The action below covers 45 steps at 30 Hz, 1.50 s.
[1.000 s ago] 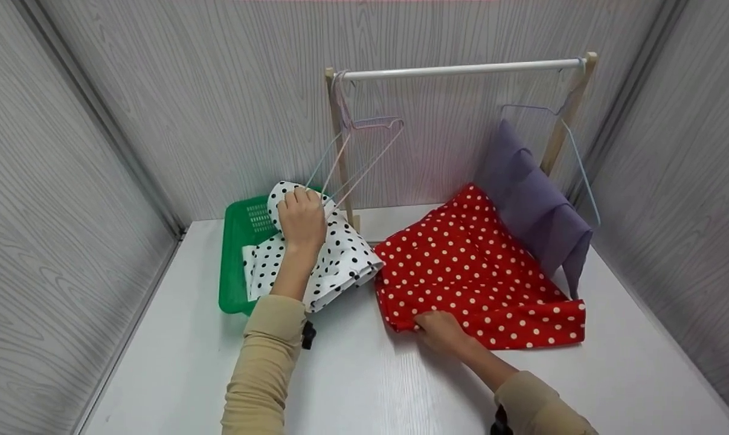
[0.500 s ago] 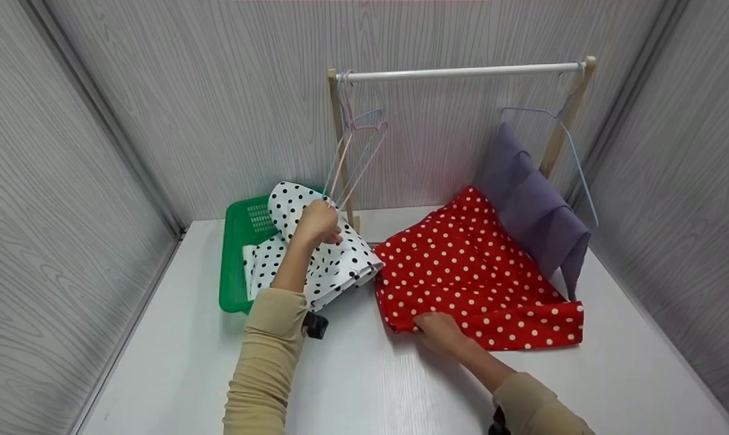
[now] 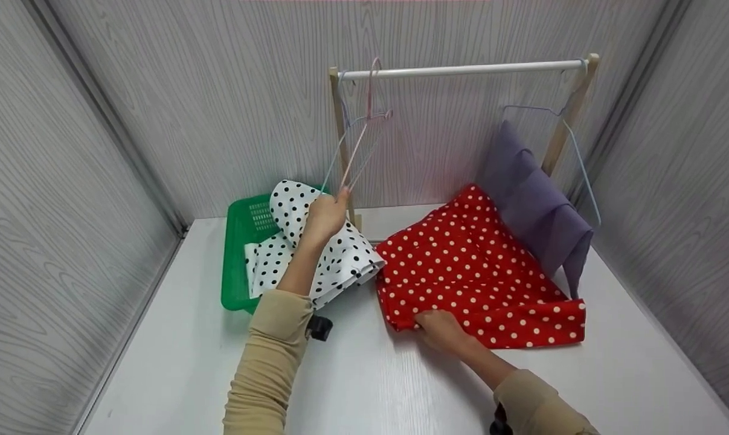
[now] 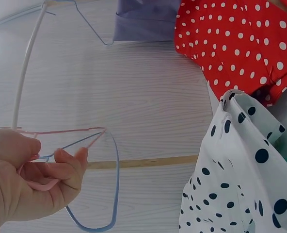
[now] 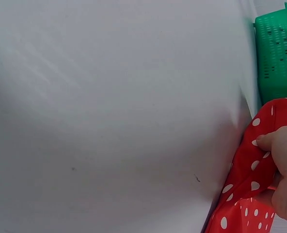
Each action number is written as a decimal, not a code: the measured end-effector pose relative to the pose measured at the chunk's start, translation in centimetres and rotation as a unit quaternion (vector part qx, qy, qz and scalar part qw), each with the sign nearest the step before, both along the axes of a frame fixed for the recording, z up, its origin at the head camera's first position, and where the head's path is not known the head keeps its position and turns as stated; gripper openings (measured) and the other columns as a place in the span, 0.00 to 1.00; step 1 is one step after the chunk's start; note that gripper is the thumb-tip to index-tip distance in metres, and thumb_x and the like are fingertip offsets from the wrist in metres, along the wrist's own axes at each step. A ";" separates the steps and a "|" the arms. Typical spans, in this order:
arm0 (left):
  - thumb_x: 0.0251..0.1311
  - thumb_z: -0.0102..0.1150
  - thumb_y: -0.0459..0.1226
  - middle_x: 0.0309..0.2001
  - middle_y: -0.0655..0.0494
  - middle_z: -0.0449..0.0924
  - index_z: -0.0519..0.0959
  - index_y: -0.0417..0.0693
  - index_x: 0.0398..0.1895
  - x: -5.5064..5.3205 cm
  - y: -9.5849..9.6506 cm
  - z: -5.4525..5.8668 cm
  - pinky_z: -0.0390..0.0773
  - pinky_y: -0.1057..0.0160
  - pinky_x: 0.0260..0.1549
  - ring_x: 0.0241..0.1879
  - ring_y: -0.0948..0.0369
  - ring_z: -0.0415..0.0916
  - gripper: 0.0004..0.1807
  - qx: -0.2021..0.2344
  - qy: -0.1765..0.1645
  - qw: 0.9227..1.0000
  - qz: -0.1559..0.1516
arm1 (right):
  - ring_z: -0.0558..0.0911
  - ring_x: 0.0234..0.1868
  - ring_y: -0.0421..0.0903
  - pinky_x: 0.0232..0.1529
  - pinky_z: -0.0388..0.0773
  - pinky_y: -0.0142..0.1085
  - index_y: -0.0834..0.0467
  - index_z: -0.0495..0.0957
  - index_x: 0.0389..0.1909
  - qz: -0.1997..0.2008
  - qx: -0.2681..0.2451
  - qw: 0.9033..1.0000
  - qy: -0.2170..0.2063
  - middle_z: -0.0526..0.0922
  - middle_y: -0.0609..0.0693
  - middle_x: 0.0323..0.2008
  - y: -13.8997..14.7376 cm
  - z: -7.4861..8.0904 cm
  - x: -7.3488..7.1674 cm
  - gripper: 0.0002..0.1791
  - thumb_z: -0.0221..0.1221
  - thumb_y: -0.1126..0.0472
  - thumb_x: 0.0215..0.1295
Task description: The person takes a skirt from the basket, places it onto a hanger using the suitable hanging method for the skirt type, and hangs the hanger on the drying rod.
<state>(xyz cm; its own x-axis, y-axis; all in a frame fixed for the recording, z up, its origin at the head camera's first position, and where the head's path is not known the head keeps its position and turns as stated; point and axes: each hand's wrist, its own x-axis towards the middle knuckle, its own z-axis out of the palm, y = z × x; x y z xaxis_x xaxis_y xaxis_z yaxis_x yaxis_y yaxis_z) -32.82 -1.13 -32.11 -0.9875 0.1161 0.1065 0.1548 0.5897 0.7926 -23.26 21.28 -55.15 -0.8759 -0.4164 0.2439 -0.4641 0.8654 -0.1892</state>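
My left hand (image 3: 328, 214) grips the lower part of a pink wire hanger (image 3: 369, 96), its fingers curled round the wire in the left wrist view. The hook of this hanger stands slightly above the rack's white bar (image 3: 461, 70). A blue hanger (image 4: 117, 179) is close behind it, its hook over the bar's left end. My right hand (image 3: 441, 329) pinches the near left edge of a red cloth with white dots (image 3: 455, 260), spread on the table. Thumb and fingers hold a fold of it in the right wrist view.
A green basket (image 3: 230, 260) on the left holds a white cloth with black dots (image 3: 349, 260), which spills over its right side. At the rack's right end, a purple cloth (image 3: 527, 199) drapes over another blue hanger (image 3: 581, 163). Walls enclose the table's back and sides.
The left hand has shifted right and the pink hanger has come up and right, its hook away from the left post. The blue hanger stays. The right hand has not moved.
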 end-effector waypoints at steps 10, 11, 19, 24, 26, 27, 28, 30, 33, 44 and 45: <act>0.71 0.33 0.46 0.13 0.57 0.63 0.63 0.50 0.12 1.3 0.3 -1.4 0.59 0.69 0.13 0.13 0.64 0.60 0.26 0.005 0.026 1.000 -0.017 | 0.69 0.21 0.40 0.25 0.70 0.34 0.59 0.77 0.25 -0.052 -0.116 0.992 -0.022 0.79 0.48 0.21 0.2 1.0 -0.5 0.04 0.61 0.67 0.57; 0.72 0.33 0.46 0.13 0.57 0.63 0.63 0.50 0.12 1.3 0.2 -1.5 0.58 0.69 0.12 0.13 0.64 0.60 0.26 0.007 0.026 1.000 -0.013 | 0.70 0.21 0.40 0.24 0.70 0.34 0.59 0.77 0.26 -0.061 -0.135 0.989 -0.025 0.79 0.48 0.22 0.3 1.2 -0.6 0.03 0.61 0.67 0.58; 0.71 0.35 0.44 0.15 0.54 0.62 0.59 0.51 0.09 1.3 0.4 -1.2 0.61 0.61 0.18 0.19 0.56 0.63 0.27 -0.008 0.079 0.997 0.007 | 0.71 0.22 0.39 0.24 0.69 0.33 0.60 0.81 0.34 -0.080 -0.147 0.985 -0.043 0.81 0.49 0.25 0.5 1.6 -0.8 0.04 0.60 0.67 0.58; 0.71 0.36 0.42 0.15 0.50 0.65 0.58 0.52 0.08 2.3 0.9 -1.9 0.66 0.55 0.21 0.19 0.55 0.63 0.27 -0.026 0.113 0.993 0.002 | 0.72 0.23 0.40 0.24 0.70 0.34 0.60 0.80 0.34 -0.094 -0.158 0.982 -0.050 0.80 0.48 0.25 0.6 1.9 -0.9 0.04 0.60 0.67 0.59; 0.71 0.36 0.42 0.17 0.46 0.70 0.58 0.52 0.08 2.7 1.1 -2.7 0.69 0.52 0.24 0.20 0.52 0.67 0.27 -0.034 0.119 0.992 -0.005 | 0.72 0.23 0.41 0.25 0.71 0.35 0.61 0.80 0.33 -0.100 -0.174 0.979 -0.045 0.80 0.49 0.25 0.6 2.2 -1.0 0.03 0.60 0.67 0.58; 0.71 0.35 0.41 0.17 0.43 0.72 0.59 0.51 0.09 3.0 1.2 -3.2 0.70 0.51 0.25 0.21 0.50 0.70 0.27 -0.037 0.117 0.992 -0.008 | 0.73 0.24 0.41 0.26 0.71 0.35 0.61 0.80 0.32 -0.101 -0.183 0.977 -0.042 0.81 0.49 0.25 0.7 2.4 -1.1 0.02 0.60 0.68 0.58; 0.72 0.34 0.42 0.19 0.41 0.73 0.60 0.51 0.09 3.2 1.4 -3.7 0.70 0.51 0.26 0.22 0.49 0.71 0.27 -0.042 0.116 0.992 -0.008 | 0.73 0.24 0.42 0.26 0.71 0.36 0.62 0.80 0.32 -0.103 -0.193 0.975 -0.039 0.81 0.49 0.25 0.7 2.6 -1.2 0.02 0.60 0.68 0.58; 0.72 0.34 0.42 0.23 0.37 0.77 0.64 0.47 0.10 3.6 1.7 -4.7 0.71 0.49 0.29 0.26 0.45 0.75 0.28 -0.048 0.110 0.993 -0.009 | 0.72 0.23 0.43 0.26 0.71 0.36 0.62 0.80 0.30 -0.111 -0.218 0.969 -0.034 0.80 0.50 0.24 0.9 3.0 -1.5 0.01 0.60 0.69 0.58; 0.72 0.34 0.41 0.25 0.35 0.78 0.68 0.42 0.11 4.1 2.1 -6.2 0.72 0.48 0.30 0.25 0.45 0.75 0.28 -0.052 0.101 0.994 -0.010 | 0.71 0.23 0.44 0.25 0.69 0.36 0.63 0.80 0.29 -0.133 -0.266 0.954 -0.038 0.79 0.51 0.23 1.3 3.9 -1.9 0.02 0.59 0.70 0.58; 0.70 0.37 0.38 0.11 0.58 0.57 0.57 0.51 0.09 5.8 3.3 -10.9 0.61 0.60 0.15 0.14 0.60 0.57 0.25 -0.076 0.100 0.991 -0.042 | 0.74 0.35 0.48 0.38 0.71 0.38 0.66 0.78 0.43 -0.237 -0.400 0.875 -0.138 0.80 0.56 0.37 3.5 6.9 -2.9 0.10 0.53 0.65 0.66; 0.71 0.37 0.38 0.12 0.59 0.56 0.57 0.51 0.10 5.8 3.3 -11.1 0.60 0.60 0.15 0.14 0.60 0.57 0.25 -0.076 0.100 0.991 -0.044 | 0.74 0.36 0.48 0.40 0.71 0.40 0.66 0.78 0.44 -0.241 -0.408 0.869 -0.140 0.80 0.57 0.39 3.8 7.1 -3.0 0.11 0.52 0.65 0.66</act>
